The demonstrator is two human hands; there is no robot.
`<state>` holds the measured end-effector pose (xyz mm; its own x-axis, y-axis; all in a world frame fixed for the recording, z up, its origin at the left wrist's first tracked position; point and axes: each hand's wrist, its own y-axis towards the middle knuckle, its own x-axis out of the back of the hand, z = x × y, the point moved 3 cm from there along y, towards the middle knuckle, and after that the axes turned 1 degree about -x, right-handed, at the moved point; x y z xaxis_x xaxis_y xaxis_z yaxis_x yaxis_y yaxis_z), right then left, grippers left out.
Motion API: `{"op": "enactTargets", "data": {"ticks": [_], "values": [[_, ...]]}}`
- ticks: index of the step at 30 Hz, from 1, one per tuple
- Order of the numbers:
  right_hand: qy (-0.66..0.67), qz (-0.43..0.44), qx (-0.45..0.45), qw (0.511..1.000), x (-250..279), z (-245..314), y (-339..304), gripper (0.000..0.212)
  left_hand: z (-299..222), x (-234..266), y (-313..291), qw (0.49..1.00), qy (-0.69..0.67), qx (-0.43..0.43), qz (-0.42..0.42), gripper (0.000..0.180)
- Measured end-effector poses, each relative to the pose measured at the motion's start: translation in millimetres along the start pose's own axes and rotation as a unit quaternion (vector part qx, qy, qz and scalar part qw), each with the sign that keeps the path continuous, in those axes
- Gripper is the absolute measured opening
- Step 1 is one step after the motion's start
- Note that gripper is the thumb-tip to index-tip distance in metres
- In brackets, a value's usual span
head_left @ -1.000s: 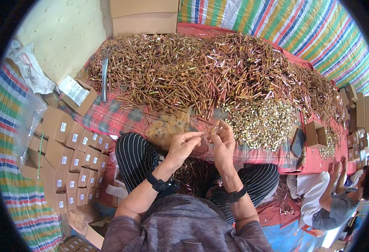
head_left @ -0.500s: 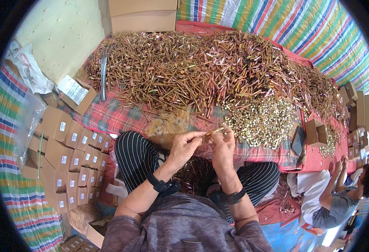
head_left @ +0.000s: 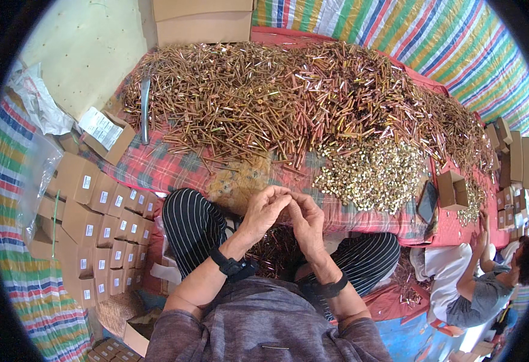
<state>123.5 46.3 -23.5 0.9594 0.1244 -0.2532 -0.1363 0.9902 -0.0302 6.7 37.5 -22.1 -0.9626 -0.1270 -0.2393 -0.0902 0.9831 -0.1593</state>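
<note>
The printed sheet (head_left: 101, 128) and white labels (head_left: 89, 230) on brown boxes (head_left: 81, 244) are unreadable.

A broad heap of slim coppery rods (head_left: 246, 90), some glinting pinkish or gold, sprawls every which way across the red plaid cloth (head_left: 177, 163). Against its near right edge spreads a lower patch of tiny, shiny gold-and-silver pieces (head_left: 373, 181), loosely scattered at the fringe. Anything pinched between the left hand (head_left: 265, 212) and right hand (head_left: 305, 222) is hidden from where I stand.
</note>
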Motion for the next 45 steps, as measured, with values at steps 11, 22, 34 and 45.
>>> {"op": "enactTargets", "data": {"ticks": [11, 22, 34, 45], "values": [[-0.596, -0.003, 0.288, 0.750, 29, -7, 71, 0.009, 10, 14, 3, 0.988, -0.132, 0.072, 0.026, 0.018], [-0.548, 0.022, 0.281, 0.788, 10, 1, 70, 0.005, 1, 21, 2, 0.988, -0.141, 0.061, -0.024, 0.015], [-0.051, 0.087, -0.003, 0.995, 4, 25, 22, 0.007, -17, 14, -5, 0.974, -0.208, 0.094, -0.005, 0.007], [-0.031, 0.071, -0.010, 0.997, -1, 28, 10, 0.008, -17, 12, -6, 0.979, -0.185, 0.090, 0.003, 0.002]]}}
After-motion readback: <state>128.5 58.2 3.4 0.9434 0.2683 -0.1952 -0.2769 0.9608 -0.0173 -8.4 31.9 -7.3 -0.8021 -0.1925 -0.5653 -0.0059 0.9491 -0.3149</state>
